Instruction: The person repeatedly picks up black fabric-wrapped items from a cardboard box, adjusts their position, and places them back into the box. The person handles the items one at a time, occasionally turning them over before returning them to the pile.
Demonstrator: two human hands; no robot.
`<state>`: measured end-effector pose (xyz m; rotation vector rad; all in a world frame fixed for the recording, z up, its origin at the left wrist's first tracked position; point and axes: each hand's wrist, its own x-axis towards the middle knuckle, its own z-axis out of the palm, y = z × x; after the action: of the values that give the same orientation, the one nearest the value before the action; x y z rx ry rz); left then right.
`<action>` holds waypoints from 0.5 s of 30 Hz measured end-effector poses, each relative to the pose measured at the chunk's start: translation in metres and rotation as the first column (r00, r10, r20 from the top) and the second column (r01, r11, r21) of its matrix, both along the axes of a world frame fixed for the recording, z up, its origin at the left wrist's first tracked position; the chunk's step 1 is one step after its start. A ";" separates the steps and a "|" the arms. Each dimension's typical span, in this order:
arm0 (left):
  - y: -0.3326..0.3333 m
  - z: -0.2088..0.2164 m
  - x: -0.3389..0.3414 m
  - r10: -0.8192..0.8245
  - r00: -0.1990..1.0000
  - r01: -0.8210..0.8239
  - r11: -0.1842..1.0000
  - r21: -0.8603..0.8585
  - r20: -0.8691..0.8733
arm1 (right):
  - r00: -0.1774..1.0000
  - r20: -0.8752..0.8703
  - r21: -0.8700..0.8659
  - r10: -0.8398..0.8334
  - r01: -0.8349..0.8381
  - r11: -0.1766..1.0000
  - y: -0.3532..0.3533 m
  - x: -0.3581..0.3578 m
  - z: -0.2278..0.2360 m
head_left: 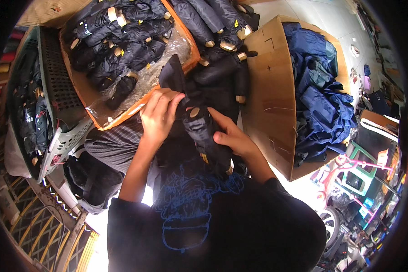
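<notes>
Umbrella (pixel 203 131), black, folded to a short bundle, one; tan disc at its upper end. Location: near the centre of view, before the wearer's chest, slightly toward twelve o'clock.

Left hand (pixel 158 111): thumb and fingers pinching a black cloth piece (pixel 173 75) that stands up toward eleven o'clock; whether sleeve or loose panel, cannot tell. Right hand (pixel 231 133): curled around the umbrella from three o'clock, thumb on the near side.

Handling, as judged: right hand best kept firm as the anchor; cloth best drawn straight and flat, without twist, fingertips clear of the disc.

Surface: work held in the air over the lap; striped trousers (pixel 118 147) at ten o'clock, black shirt (pixel 186 231) with blue line drawing at six.

Room, clockwise: black bundles (pixel 220 70), loose, twelve o'clock; pale tiled floor (pixel 310 13), one; cardboard box (pixel 267 95) of crumpled blue cloth (pixel 319 99), two; wheel (pixel 332 223) amid clutter, four; metal lattice (pixel 41 222), eight; dark green crate (pixel 68 93) with more bundles, ten; orange-edged box (pixel 115 120), eleven, holding further bundles and clear plastic (pixel 170 50).
</notes>
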<state>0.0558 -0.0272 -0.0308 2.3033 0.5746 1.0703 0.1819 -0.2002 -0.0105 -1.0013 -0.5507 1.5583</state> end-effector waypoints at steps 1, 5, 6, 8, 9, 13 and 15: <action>-0.003 -0.001 0.001 -0.011 1.000 0.011 0.999 -0.036 0.003 | 0.999 0.015 -0.020 -0.029 0.030 0.999 0.001 0.000 0.000; -0.014 0.006 0.010 -0.010 0.999 0.018 0.987 -0.161 0.051 | 0.991 0.121 -0.103 -0.065 0.078 0.992 0.005 0.007 0.013; -0.014 0.009 0.011 -0.022 0.998 0.032 0.981 -0.189 0.054 | 0.982 0.183 -0.109 -0.045 0.065 0.992 0.005 0.008 0.014; -0.018 0.012 0.012 -0.046 0.997 0.062 0.967 -0.246 0.069 | 0.914 0.387 0.006 -0.125 0.133 0.991 0.005 0.008 0.011; -0.020 0.014 0.012 -0.045 0.996 0.067 0.955 -0.288 0.080 | 0.862 0.478 0.068 -0.170 0.156 0.985 0.006 0.008 0.009; -0.029 0.019 0.014 -0.026 0.995 0.070 0.867 -0.493 0.095 | 0.743 0.641 0.151 -0.191 0.121 0.981 0.003 0.016 0.012; -0.033 0.019 0.014 -0.011 0.995 0.065 0.825 -0.562 0.100 | 0.673 0.710 0.124 -0.207 0.171 0.978 0.003 0.013 0.018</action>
<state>0.0699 -0.0603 -0.0116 1.7269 0.6964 0.8365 0.1944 -0.1968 0.0077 -1.5914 -0.9839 0.9060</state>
